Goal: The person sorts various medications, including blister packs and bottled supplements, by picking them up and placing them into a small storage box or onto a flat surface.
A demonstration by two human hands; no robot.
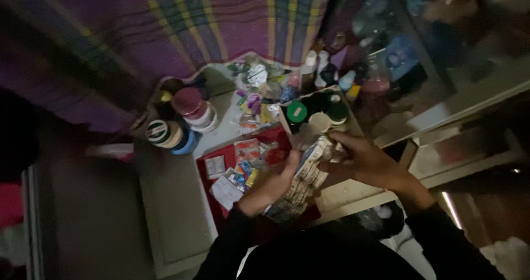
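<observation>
Both hands (317, 169) grip a paper packet (303, 183) above the cluttered grey table (176, 214).

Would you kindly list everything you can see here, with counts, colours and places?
Printed packet: one, pale with print, held between both hands.
Red tray: one, red, below the hands, holding small sachets and cards.
Sachets: several, mixed colours, in the tray; number unclear.
Tape rolls: a few, striped and blue, left of the tray.
Lidded jars: about two, maroon lids, behind the tape rolls.
Box of pots: one, with green-lidded and dark pots inside.
Bottles: several, white and dark, behind the box; blurred.
Checked cloth: one, purple with yellow stripes, hanging at the top.
Left hand: grips the packet's lower part.
Right hand: grips its top.
</observation>
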